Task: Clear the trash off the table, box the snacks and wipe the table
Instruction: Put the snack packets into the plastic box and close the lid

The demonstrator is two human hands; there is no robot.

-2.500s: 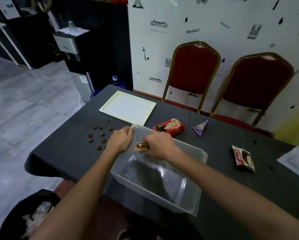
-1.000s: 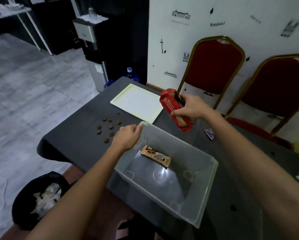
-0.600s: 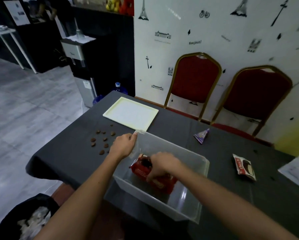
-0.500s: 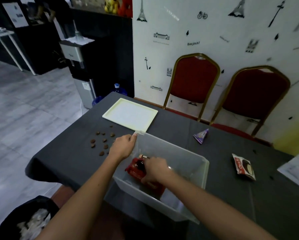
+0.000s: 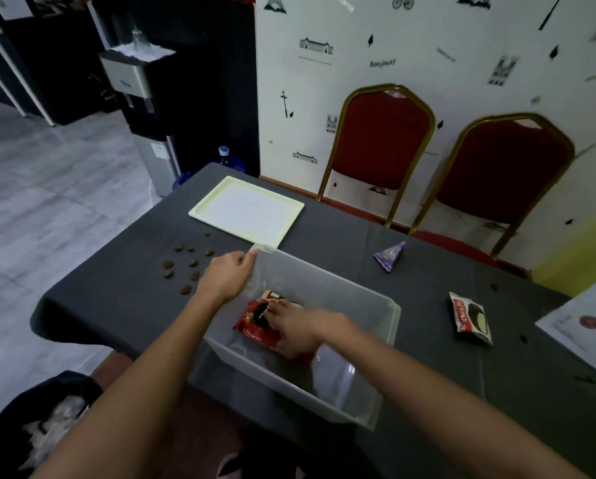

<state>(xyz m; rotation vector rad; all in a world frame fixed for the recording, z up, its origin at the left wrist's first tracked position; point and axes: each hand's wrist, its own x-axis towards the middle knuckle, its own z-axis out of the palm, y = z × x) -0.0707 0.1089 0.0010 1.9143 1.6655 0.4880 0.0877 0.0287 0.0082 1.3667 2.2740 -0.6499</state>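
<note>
Guide: Red packet (image 5: 255,326) status: one second ago you held it in the air beyond the bin. It now lies inside the bin (image 5: 327,275), low against the bottom and partly over a brown packet (image 5: 272,294).

Operator: Grip state?

Guide: Your right hand (image 5: 294,328) is curled over the red packet and grips it. Your left hand (image 5: 229,274) pinches the bin's far left corner and steadies it.

Operator: Next move?

Guide: By judgement, release the packet, then fetch the remaining snacks. Two lie outside the bin. The purple packet (image 5: 389,256) sits beyond your right grip and to its right, past the far wall. The white packet (image 5: 471,318) lies further right of that grip, past the right wall, with its long axis running roughly away from you. Your right hand is nearer to both. Your left is across the bin and occupied. Lift clear of the wall before you reach. Brown crumbs (image 5: 186,267) just left of your left grip are likely for the trash and wiping steps.
</note>
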